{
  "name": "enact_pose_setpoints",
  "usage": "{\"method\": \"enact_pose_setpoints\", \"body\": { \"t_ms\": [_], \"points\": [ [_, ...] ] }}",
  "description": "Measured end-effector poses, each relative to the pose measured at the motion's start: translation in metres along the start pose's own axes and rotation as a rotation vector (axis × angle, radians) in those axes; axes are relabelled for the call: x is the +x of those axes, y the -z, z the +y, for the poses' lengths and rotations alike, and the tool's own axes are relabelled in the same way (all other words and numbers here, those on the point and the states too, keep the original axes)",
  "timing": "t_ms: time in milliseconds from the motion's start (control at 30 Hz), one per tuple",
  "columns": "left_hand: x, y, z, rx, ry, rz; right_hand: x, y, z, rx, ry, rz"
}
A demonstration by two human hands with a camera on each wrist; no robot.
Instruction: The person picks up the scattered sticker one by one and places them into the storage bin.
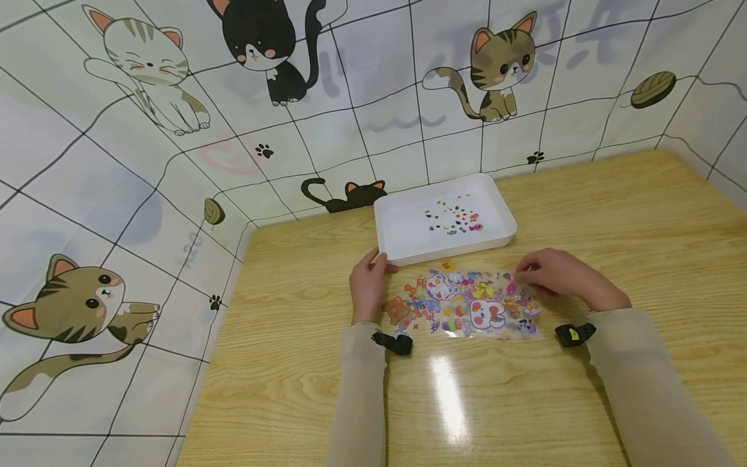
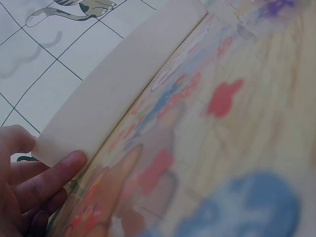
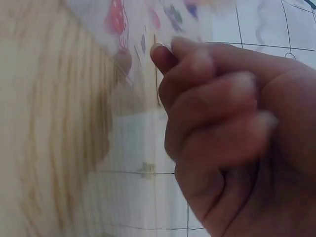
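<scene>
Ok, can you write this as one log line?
left hand: touching white tray | right hand: pinching clear sticker sheet | colourful bits: in tray

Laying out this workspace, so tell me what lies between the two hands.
In the head view, a clear sheet with cartoon figures lies between the left hand and right hand; a small orange flower sits by its far edge.

The left hand (image 2: 37,187) grips the white tray (image 2: 121,79) by its end, beside a clear printed sheet (image 2: 158,170)
</scene>
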State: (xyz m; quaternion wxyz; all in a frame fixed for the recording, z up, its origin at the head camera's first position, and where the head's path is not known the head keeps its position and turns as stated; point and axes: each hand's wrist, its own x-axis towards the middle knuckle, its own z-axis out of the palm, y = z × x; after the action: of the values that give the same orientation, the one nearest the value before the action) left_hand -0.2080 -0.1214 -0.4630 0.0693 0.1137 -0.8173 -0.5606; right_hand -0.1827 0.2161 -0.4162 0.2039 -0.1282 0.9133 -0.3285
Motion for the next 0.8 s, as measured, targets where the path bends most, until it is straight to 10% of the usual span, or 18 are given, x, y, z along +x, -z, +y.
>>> {"method": "enact_pose_setpoints", "body": {
  "t_ms": [267, 800],
  "points": [
    [0.0006, -0.0003, 0.0002, 0.006, 0.003, -0.002, 0.0027, -0.0026, 0.0029, -0.065, 0.022, -0.002],
    [-0.0006, -0.0009, -0.0003, 0.012, 0.011, 0.0, 0.0004, -0.0008, 0.0053, 0.196, 0.035, -0.158]
  ]
}}
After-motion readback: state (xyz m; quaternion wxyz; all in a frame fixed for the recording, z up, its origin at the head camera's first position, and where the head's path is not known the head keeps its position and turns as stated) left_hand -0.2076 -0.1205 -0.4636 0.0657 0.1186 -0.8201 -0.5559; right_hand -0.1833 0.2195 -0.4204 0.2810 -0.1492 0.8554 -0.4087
